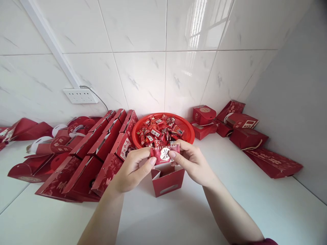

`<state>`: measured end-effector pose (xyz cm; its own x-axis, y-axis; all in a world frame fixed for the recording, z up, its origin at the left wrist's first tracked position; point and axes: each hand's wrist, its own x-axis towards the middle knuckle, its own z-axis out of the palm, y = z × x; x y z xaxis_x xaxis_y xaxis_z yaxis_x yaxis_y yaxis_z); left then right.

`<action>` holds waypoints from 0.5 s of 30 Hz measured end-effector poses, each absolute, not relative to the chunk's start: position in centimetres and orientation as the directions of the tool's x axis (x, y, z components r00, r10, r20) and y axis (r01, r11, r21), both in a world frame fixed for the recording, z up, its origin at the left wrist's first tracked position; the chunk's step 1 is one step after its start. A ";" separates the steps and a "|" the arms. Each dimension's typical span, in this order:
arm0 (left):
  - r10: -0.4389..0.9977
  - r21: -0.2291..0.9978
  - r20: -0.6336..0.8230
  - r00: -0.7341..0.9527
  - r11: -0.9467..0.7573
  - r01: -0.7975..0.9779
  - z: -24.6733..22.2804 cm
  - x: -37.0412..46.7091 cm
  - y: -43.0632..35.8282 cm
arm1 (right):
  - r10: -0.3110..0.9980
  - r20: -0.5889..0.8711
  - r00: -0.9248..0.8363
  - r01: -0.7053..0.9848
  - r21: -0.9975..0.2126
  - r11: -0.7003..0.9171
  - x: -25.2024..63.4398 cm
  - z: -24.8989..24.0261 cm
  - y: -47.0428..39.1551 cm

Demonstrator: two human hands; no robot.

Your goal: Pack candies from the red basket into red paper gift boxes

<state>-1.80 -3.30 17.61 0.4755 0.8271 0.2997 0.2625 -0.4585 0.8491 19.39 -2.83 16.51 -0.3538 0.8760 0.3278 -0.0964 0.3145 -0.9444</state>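
Between my two hands a red candy packet (163,155) with white "SWEET SUGAR" lettering is held up flat, facing me. My left hand (134,168) pinches its left end with thumb and fingers. The right end is gripped by my right hand (192,161). Below and behind the packet stands a red paper box (168,183), upright with its top open; the packet and fingers hide part of the opening. Just beyond my hands, a red plastic basket (190,132) holds many wrapped red candies (160,127).
Several tall red boxes (94,163) stand in rows on the left, with round-topped boxes (58,143) beyond them. More red boxes (249,137) lie at the right near the grey wall. A white socket strip (80,96) is on the tiled wall behind the white table (230,204).
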 end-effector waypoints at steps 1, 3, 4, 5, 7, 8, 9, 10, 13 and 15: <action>0.830 0.850 0.299 0.471 -0.455 0.263 17.6 -1.8 -3.3 | 0.877 0.328 -0.352 -0.091 -0.944 0.316 19.4 16.5 -2.8; 0.838 0.851 0.306 0.453 -0.454 0.264 17.7 -1.6 -3.2 | 0.879 0.326 -0.349 -0.076 -0.944 0.320 19.4 16.5 -2.9; 0.841 0.849 0.313 0.441 -0.455 0.266 17.7 -1.6 -3.2 | 0.879 0.325 -0.348 -0.069 -0.944 0.322 19.4 16.5 -2.9; 0.844 0.847 0.321 0.430 -0.459 0.269 17.7 -1.5 -3.2 | 0.880 0.326 -0.346 -0.063 -0.944 0.325 19.4 16.5 -2.9; 0.844 0.839 0.333 0.420 -0.469 0.277 17.7 -1.4 -3.1 | 0.879 0.326 -0.347 -0.051 -0.943 0.330 19.4 16.4 -2.9; 0.844 0.835 0.336 0.418 -0.472 0.284 17.7 -1.4 -3.1 | 0.880 0.327 -0.345 -0.042 -0.942 0.333 19.4 16.4 -2.9; 0.846 0.831 0.338 0.413 -0.474 0.291 17.7 -1.4 -3.1 | 0.881 0.328 -0.340 -0.031 -0.941 0.338 19.4 16.4 -2.9; 0.849 0.827 0.340 0.405 -0.475 0.301 17.7 -1.4 -3.1 | 0.882 0.330 -0.336 -0.018 -0.939 0.344 19.4 16.4 -2.9; 0.867 0.811 0.339 0.364 -0.465 0.353 17.6 -1.3 -3.0 | 0.885 0.339 -0.320 0.024 -0.931 0.365 19.2 16.4 -3.0; 0.881 0.793 0.337 0.332 -0.456 0.404 17.6 -1.1 -3.0 | 0.886 0.353 -0.302 0.050 -0.922 0.384 19.0 16.3 -3.0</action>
<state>-1.14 -2.96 17.60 0.3321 0.8810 0.3369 0.4043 -0.4556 0.7931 19.04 -2.96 16.30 -0.3016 0.8857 0.3529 0.0503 0.3844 -0.9218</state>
